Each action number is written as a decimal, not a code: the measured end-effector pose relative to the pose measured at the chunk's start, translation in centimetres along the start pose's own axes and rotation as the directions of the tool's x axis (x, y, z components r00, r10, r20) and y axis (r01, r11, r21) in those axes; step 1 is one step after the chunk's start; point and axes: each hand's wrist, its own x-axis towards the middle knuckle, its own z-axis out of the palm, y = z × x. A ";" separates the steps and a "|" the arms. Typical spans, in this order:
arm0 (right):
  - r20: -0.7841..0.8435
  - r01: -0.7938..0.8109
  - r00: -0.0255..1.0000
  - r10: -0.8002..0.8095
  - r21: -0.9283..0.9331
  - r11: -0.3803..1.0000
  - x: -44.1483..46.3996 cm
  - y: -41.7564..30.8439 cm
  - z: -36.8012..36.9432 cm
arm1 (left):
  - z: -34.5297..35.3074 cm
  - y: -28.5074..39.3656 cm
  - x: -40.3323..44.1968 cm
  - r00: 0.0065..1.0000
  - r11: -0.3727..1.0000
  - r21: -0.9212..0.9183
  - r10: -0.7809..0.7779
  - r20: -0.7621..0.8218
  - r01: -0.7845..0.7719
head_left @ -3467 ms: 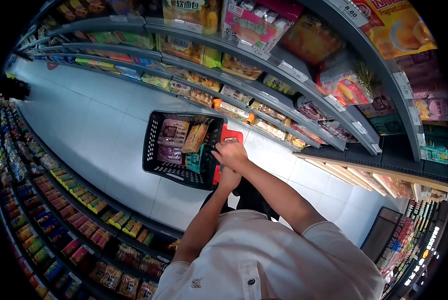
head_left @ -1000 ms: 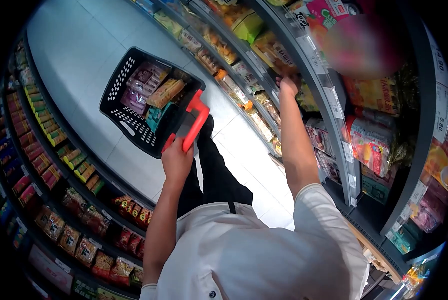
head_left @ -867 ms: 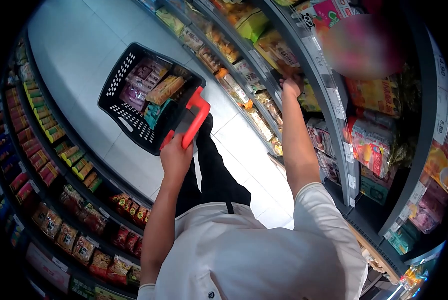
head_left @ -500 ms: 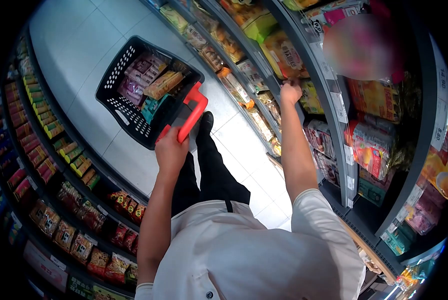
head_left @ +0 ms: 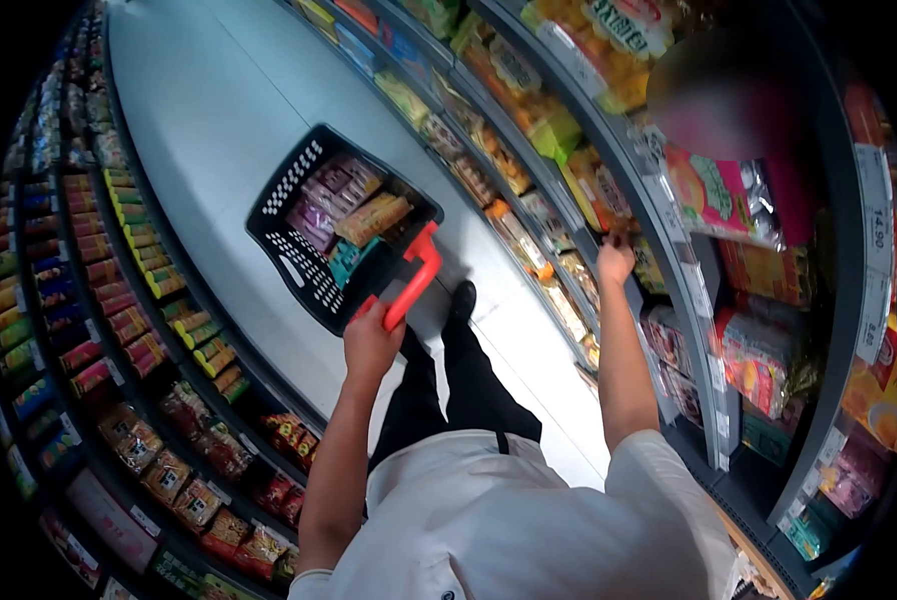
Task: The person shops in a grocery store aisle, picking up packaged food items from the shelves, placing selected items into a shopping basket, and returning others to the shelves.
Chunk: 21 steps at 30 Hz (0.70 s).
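Note:
My left hand (head_left: 371, 345) is closed around the red handle (head_left: 414, 290) of a black shopping basket (head_left: 298, 215) with punched holes. Purple packets (head_left: 330, 200), a tan packet (head_left: 373, 218) and a teal packet (head_left: 353, 262) lie inside it. My right hand (head_left: 616, 262) reaches to the shelf on the right, its fingers bent at the lower edge of a yellow-and-orange food packet (head_left: 598, 190). The fingertips are partly hidden, but they seem to pinch that edge. The packet still sits among others on the shelf.
Shelves of snack bags and yellow-lidded tubes (head_left: 133, 235) curve along the left. The right shelf (head_left: 658, 200) holds bagged food behind price labels. Tiled floor (head_left: 218, 90) runs between them. A blurred pink patch covers part of the upper right.
The view has shifted, so basket, hands and shelves appear lower and further right. My left hand keeps its grip on the handle; my right hand stays at the same packet.

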 end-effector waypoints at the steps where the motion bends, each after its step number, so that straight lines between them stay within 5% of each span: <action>1: -0.014 0.026 1.000 -0.026 -0.008 1.000 -0.5 -0.2 -0.3 | -0.4 -0.1 0.4 1.000 1.000 0.006 -0.009 -0.007 0.009; 6: -0.137 0.129 0.987 -0.088 0.323 0.938 -5.3 0.8 -1.0 | -1.8 -0.8 2.6 1.000 0.998 0.054 -0.025 -0.004 0.026; 8: -0.149 0.330 0.937 -0.317 0.068 0.942 -9.3 -3.4 -3.2 | -2.6 -1.1 3.3 0.999 0.997 0.067 -0.035 -0.012 0.036; 10: -0.137 0.457 0.883 -0.449 0.031 0.889 -11.3 -5.7 -2.8 | -2.8 -1.5 4.1 0.999 0.997 0.057 -0.048 -0.009 0.049; 12: 0.056 0.359 0.915 -0.399 0.336 0.871 -12.7 -8.9 -1.0 | -3.5 -1.7 4.9 0.999 0.997 0.057 -0.042 -0.011 0.042; 16: 0.165 0.572 0.692 -0.703 0.469 0.673 -16.8 -21.2 1.1 | -4.4 -2.7 6.9 0.999 0.995 0.092 -0.041 0.007 0.041; 19: 0.147 0.603 0.594 -0.791 0.571 0.558 -19.7 -29.7 3.4 | -5.2 -3.3 8.4 0.998 0.994 0.088 -0.067 0.021 0.065; 21: 0.293 0.609 0.510 -0.809 0.542 0.580 -21.9 -33.0 6.2 | -5.6 -4.2 9.5 0.999 0.997 0.071 -0.045 -0.001 0.045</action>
